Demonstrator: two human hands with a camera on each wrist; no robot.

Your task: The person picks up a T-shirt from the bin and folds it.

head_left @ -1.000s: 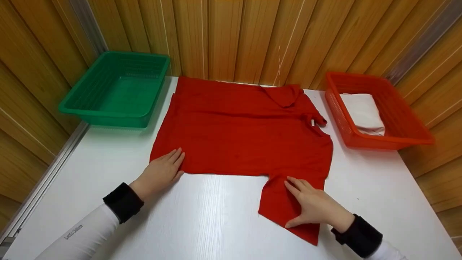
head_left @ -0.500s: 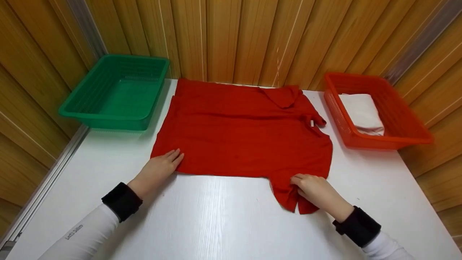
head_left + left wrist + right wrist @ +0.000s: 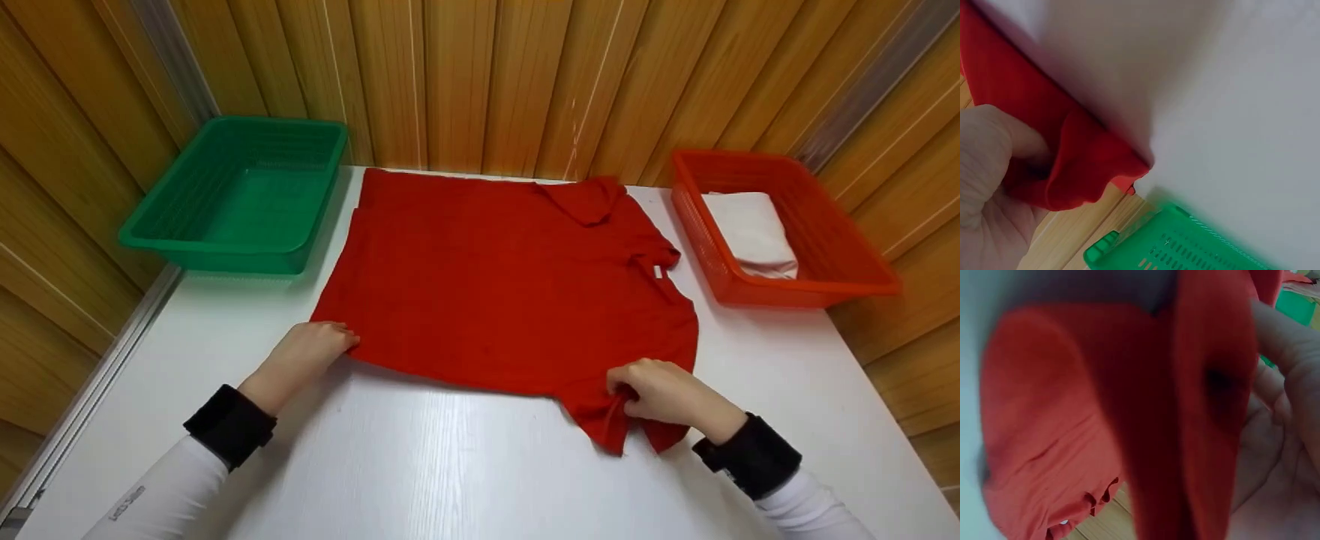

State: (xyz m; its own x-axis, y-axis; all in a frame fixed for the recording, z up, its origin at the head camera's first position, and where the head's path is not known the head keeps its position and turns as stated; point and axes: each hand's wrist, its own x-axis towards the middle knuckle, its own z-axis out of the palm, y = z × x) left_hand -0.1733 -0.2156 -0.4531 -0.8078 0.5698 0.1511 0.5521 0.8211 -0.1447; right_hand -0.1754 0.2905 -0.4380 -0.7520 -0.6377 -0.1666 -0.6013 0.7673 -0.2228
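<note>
red shirt (image 3: 487,285) has left fingers (image 3: 345,336) pinching its hem corner (image 3: 1098,160), right fingers (image 3: 621,376) gripping its sleeve (image 3: 600,429).

Dark lettering (image 3: 126,503) "Let's Slim", slightly blurred, on white left sleeve (image 3: 176,476).

Shirt (image 3: 480,277) on table (image 3: 390,480), left basket (image 3: 240,262) alongside; cloth (image 3: 750,229) in right basket (image 3: 780,294)
</note>
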